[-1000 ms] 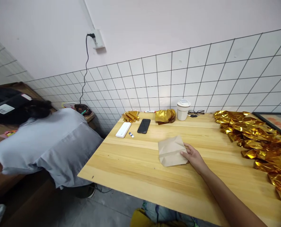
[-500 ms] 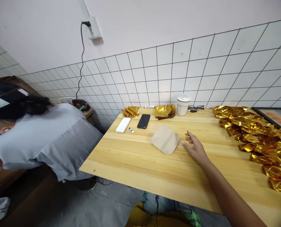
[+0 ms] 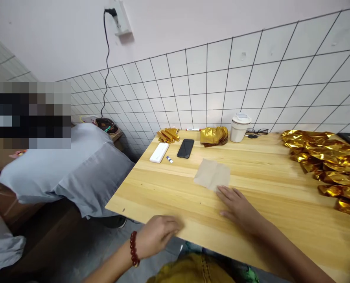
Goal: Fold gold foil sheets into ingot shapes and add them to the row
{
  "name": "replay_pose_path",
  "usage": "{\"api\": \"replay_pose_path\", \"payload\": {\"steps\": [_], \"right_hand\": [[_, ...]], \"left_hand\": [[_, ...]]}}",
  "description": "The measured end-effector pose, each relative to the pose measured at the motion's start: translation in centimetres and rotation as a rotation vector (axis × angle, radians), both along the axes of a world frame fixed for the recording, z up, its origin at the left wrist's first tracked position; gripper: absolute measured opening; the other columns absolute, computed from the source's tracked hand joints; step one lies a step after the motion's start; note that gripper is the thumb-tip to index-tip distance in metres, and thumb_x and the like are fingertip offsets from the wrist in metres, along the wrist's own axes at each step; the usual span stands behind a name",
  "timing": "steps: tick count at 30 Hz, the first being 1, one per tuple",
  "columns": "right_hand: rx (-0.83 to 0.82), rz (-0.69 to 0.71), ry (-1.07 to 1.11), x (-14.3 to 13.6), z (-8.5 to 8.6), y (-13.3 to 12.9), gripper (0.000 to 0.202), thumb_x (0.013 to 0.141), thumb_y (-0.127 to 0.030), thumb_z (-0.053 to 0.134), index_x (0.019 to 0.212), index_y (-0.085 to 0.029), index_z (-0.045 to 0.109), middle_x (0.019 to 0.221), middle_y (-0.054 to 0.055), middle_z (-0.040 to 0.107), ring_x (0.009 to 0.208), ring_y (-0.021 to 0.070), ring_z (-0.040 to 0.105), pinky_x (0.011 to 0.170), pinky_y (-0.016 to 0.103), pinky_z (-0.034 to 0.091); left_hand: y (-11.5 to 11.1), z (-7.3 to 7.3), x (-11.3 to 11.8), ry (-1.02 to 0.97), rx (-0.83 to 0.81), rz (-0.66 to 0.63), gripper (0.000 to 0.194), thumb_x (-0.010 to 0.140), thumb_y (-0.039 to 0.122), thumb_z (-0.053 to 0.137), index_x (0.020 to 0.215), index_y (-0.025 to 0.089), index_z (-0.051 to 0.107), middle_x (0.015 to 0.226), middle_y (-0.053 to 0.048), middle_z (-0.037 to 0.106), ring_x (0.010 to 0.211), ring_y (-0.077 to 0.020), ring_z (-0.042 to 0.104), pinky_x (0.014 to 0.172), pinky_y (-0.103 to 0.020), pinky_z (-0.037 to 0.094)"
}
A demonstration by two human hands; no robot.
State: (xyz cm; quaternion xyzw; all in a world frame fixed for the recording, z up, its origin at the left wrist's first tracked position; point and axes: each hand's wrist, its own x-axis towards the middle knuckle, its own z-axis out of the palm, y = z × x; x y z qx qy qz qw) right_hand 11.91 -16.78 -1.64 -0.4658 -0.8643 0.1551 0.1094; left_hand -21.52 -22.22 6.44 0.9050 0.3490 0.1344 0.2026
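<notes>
- The right hand lies palm down on the wooden table, fingers spread flat and holding nothing; its fingertips sit just at the near edge of the brown paper sheet
- The left hand hovers at the table's near edge, below and left of the paper, fingers loosely curled and blurred; whether it grips anything I cannot tell
- A red bead bracelet circles its wrist
- The paper lies flat mid-table
- Beyond the paper: a black phone, a white power bank, a white cup
- Right of the paper: crumpled gold foil
- Left of the paper, off the table, a person in a grey shirt bends over
</notes>
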Motion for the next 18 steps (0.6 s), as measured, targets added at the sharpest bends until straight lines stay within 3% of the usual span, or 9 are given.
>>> {"api": "replay_pose_path", "payload": {"steps": [2,4,6,9,13,15,18], "right_hand": [[-0.009,0.009,-0.017,0.8,0.4,-1.5,0.056,0.095,-0.046,0.049,0.146,-0.025,0.042,0.153,0.01,0.04,0.142,0.029,0.037,0.114,0.057,0.028],[-0.023,0.023,-0.03,1.7,1.1,-3.4,0.051,0.095,-0.044,0.049,0.144,-0.029,0.046,0.151,0.008,0.043,0.14,0.028,0.04,0.114,0.057,0.029],[-0.028,0.03,-0.043,2.5,2.1,-5.3,0.043,0.096,-0.04,0.049,0.138,-0.031,0.052,0.148,0.006,0.047,0.138,0.0269,0.043,0.114,0.057,0.029],[0.019,0.034,-0.054,2.5,3.1,-7.6,0.038,0.097,-0.035,0.047,0.133,-0.029,0.056,0.141,0.006,0.056,0.132,0.0242,0.051,0.114,0.054,0.031],[0.194,-0.079,-0.071,0.4,2.5,-8.7,0.05,0.097,-0.033,0.046,0.145,-0.019,0.042,0.147,0.011,0.049,0.137,0.0239,0.044,0.114,0.049,0.033],[0.243,-0.121,-0.087,-1.1,1.6,-8.8,0.065,0.096,-0.042,0.048,0.151,-0.013,0.03,0.154,0.013,0.037,0.144,0.0257,0.033,0.114,0.048,0.031],[0.26,-0.106,-0.131,-2.1,0.1,-8.9,0.079,0.094,-0.051,0.047,0.153,-0.008,0.019,0.157,0.014,0.03,0.147,0.0259,0.024,0.117,0.047,0.025]], "left_hand": [[0.7,0.1,3.0,-0.098,0.118,0.01,0.032,0.093,0.014,0.04,0.113,0.016,0.064,0.094,-0.008,0.071,0.085,-0.0157,0.066,0.076,-0.024,0.054],[1.3,-0.4,6.3,-0.135,0.189,-0.06,0.035,0.092,0.013,0.04,0.121,0.014,0.059,0.114,-0.011,0.068,0.105,-0.0179,0.063,0.093,-0.029,0.052],[1.8,-1.6,9.2,-0.086,0.262,-0.083,0.038,0.094,0.015,0.04,0.129,0.011,0.055,0.129,-0.014,0.062,0.123,-0.023,0.055,0.106,-0.036,0.046],[2.2,-4.0,12.0,0.055,0.262,-0.083,0.045,0.096,0.031,0.045,0.134,0.008,0.05,0.144,-0.016,0.05,0.136,-0.0297,0.043,0.112,-0.043,0.04],[1.3,-6.1,12.8,0.15,0.179,-0.081,0.063,0.092,0.051,0.048,0.137,0.007,0.049,0.147,-0.017,0.046,0.138,-0.0308,0.041,0.113,-0.043,0.038],[0.6,-6.5,12.6,0.159,0.178,-0.06,0.063,0.093,0.05,0.046,0.141,0.009,0.045,0.148,-0.016,0.045,0.139,-0.0288,0.041,0.113,-0.042,0.037],[0.0,-6.6,12.2,0.166,0.204,-0.067,0.059,0.094,0.047,0.047,0.14,0.01,0.046,0.147,-0.014,0.046,0.138,-0.027,0.042,0.113,-0.04,0.038]]}}
